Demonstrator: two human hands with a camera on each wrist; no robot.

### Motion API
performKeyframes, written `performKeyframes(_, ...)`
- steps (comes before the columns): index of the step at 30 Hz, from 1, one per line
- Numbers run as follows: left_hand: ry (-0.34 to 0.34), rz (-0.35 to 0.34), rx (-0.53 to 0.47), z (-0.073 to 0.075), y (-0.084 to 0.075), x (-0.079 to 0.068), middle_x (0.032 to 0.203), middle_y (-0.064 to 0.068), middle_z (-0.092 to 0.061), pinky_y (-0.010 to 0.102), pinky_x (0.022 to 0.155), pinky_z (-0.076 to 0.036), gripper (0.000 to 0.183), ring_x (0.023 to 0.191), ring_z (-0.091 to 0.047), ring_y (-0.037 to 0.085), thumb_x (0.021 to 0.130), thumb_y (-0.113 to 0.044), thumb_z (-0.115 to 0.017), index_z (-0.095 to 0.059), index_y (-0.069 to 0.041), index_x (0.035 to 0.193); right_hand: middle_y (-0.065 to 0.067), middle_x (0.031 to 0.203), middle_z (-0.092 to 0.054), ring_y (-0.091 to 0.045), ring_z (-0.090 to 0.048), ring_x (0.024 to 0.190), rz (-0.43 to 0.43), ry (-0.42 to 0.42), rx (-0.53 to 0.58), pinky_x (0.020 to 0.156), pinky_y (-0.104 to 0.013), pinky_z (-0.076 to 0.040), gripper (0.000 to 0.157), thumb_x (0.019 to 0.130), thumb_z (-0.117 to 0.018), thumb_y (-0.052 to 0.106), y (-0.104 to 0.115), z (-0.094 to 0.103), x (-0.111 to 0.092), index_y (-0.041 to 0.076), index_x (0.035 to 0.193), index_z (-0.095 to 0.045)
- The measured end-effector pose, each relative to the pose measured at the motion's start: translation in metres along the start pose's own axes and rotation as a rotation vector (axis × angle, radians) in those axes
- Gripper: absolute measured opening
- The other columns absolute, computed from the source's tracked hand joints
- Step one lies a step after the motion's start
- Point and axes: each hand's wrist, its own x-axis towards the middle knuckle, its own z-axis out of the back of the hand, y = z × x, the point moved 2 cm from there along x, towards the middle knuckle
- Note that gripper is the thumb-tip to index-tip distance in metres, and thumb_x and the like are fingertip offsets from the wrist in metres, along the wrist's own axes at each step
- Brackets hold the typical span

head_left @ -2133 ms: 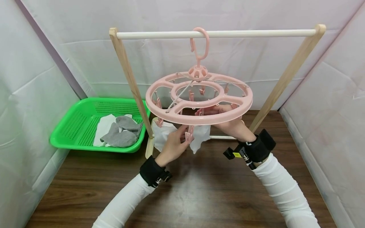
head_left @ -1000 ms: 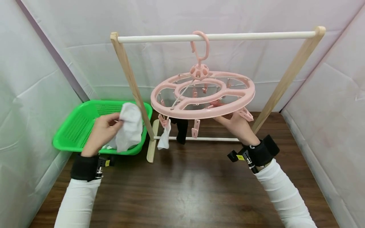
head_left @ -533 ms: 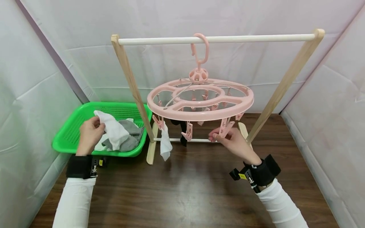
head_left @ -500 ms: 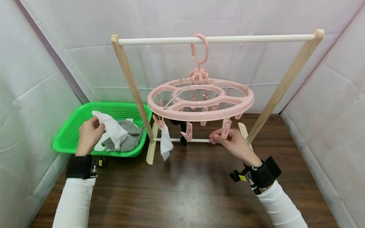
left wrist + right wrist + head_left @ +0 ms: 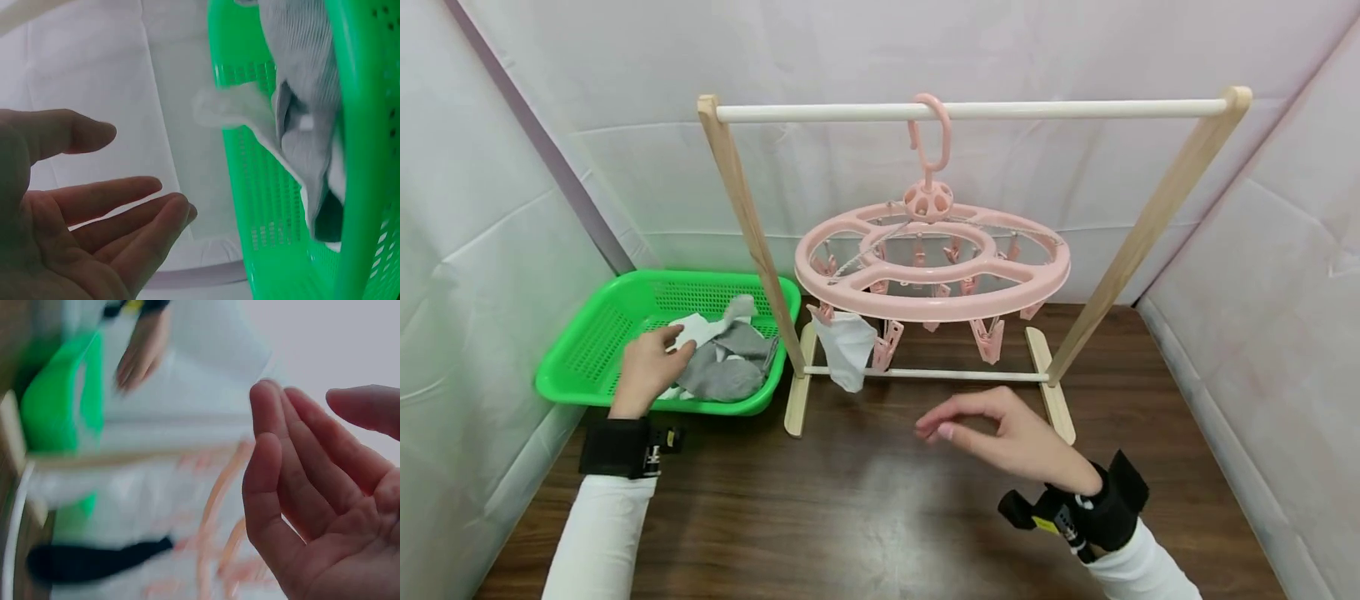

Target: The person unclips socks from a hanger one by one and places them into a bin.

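Note:
My left hand (image 5: 651, 367) hovers over the green basket (image 5: 561, 367). In the left wrist view its thumb and fingers are apart with nothing between them. Beyond the fingertips, a white sock (image 5: 231, 106) lies blurred against grey socks (image 5: 303, 62) with ribbed cuffs. In front of the drying rack, my right hand (image 5: 1007, 437) is in the air, fingers loosely bent, holding nothing. A pink round clip hanger (image 5: 925, 308) hangs from the rack; a white sock (image 5: 847, 350) is clipped at its left. The right wrist view also shows a black sock (image 5: 94, 559) hanging.
The wooden rack has a white top bar (image 5: 1075, 109), slanting legs (image 5: 1150, 233) and a low white crossbar (image 5: 970, 376). Several pink clips (image 5: 988, 340) dangle under the ring. White cloth walls (image 5: 475, 275) enclose the dark wooden table (image 5: 850, 517).
My left hand has carried a white sock from the hanger to the basket and let go of it. My right hand has left the clips and drawn back toward the front. The hanger has swung.

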Motion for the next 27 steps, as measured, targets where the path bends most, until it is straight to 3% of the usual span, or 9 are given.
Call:
performKeyframes(3,0.076,-0.003,-0.044,0.0,-0.028,-0.009,0.132,0.034,-0.046,0.053,0.089,-0.044,0.056,0.119,-0.046,0.047,0.101,-0.033,-0.05,-0.044,0.007,0.14,-0.003,0.113,-0.069,-0.02,-0.066,0.1,0.112,0.073,-0.022,0.081,-0.036,-0.053,0.028,0.095,-0.057,-0.004,0.015,-0.014,0.009,0.006,0.12,-0.066)
performKeyframes(6,0.093,-0.032,-0.087,-0.008,-0.031,-0.01,0.134,0.03,-0.047,0.047,0.095,-0.043,0.054,0.12,-0.049,0.041,0.1,-0.034,-0.052,-0.046,0.003,0.14,0.0,0.117,-0.067,-0.016,-0.064,0.102,0.149,0.074,-0.085,0.083,-0.034,-0.052,0.029,0.095,-0.058,0.0,0.02,-0.021,0.02,0.007,0.123,-0.065)
performKeyframes(8,0.09,-0.056,-0.103,-0.02,-0.02,-0.004,0.134,0.028,-0.049,0.047,0.095,-0.044,0.054,0.12,-0.05,0.039,0.099,-0.036,-0.053,-0.048,-0.001,0.14,0.002,0.117,-0.066,-0.014,-0.063,0.101,0.117,0.045,-0.123,0.083,-0.031,-0.051,0.028,0.096,-0.058,0.003,0.018,-0.023,0.028,0.009,0.122,-0.065)
performKeyframes(12,0.038,-0.098,-0.051,-0.058,0.026,0.015,0.132,0.014,-0.056,0.053,0.075,-0.049,0.055,0.116,-0.055,0.03,0.097,-0.047,-0.055,-0.05,-0.016,0.142,0.002,0.113,-0.068,-0.013,-0.063,0.102,0.035,-0.065,-0.201,0.086,-0.031,-0.05,0.024,0.097,-0.058,0.005,0.009,-0.017,0.04,0.009,0.118,-0.067)
performKeyframes(14,0.011,-0.125,-0.036,-0.071,0.036,0.016,0.13,0.008,-0.057,0.052,0.067,-0.049,0.054,0.114,-0.056,0.023,0.096,-0.05,-0.054,-0.05,-0.022,0.142,0.001,0.113,-0.068,-0.014,-0.062,0.105,0.002,-0.122,-0.24,0.089,-0.032,-0.049,0.024,0.097,-0.056,0.004,0.004,-0.013,0.044,0.007,0.118,-0.067)
performKeyframes(16,0.029,-0.148,-0.072,-0.068,0.018,0.007,0.128,0.01,-0.058,0.052,0.069,-0.049,0.053,0.113,-0.057,0.025,0.097,-0.047,-0.055,-0.051,-0.017,0.141,-0.001,0.115,-0.066,-0.015,-0.061,0.107,-0.024,-0.168,-0.278,0.09,-0.033,-0.048,0.025,0.098,-0.054,0.003,0.0,-0.008,0.048,0.006,0.12,-0.065)
performKeyframes(20,0.088,-0.203,-0.159,-0.042,-0.06,-0.026,0.117,0.025,-0.061,0.049,0.082,-0.05,0.041,0.104,-0.06,0.038,0.099,-0.024,-0.058,-0.057,0.003,0.129,-0.009,0.124,-0.061,-0.021,-0.057,0.114,-0.081,-0.226,-0.284,0.093,-0.035,-0.046,0.03,0.099,-0.05,0.001,-0.007,-0.001,0.053,0.001,0.128,-0.059)
performKeyframes(22,0.113,-0.221,-0.153,-0.037,-0.089,-0.036,0.111,0.027,-0.062,0.047,0.083,-0.051,0.035,0.099,-0.061,0.04,0.097,-0.015,-0.06,-0.059,0.009,0.122,-0.015,0.127,-0.058,-0.025,-0.055,0.118,-0.109,-0.241,-0.235,0.096,-0.037,-0.045,0.032,0.099,-0.05,-0.001,-0.012,0.002,0.057,-0.002,0.131,-0.055)
performKeyframes(27,0.159,-0.236,-0.145,-0.048,-0.117,-0.048,0.105,0.024,-0.065,0.042,0.082,-0.052,0.027,0.096,-0.064,0.036,0.094,-0.005,-0.062,-0.061,0.011,0.115,-0.023,0.134,-0.051,-0.032,-0.049,0.125,-0.162,-0.263,-0.103,0.101,-0.035,-0.041,0.038,0.098,-0.05,-0.005,-0.019,0.004,0.064,-0.008,0.136,-0.048)
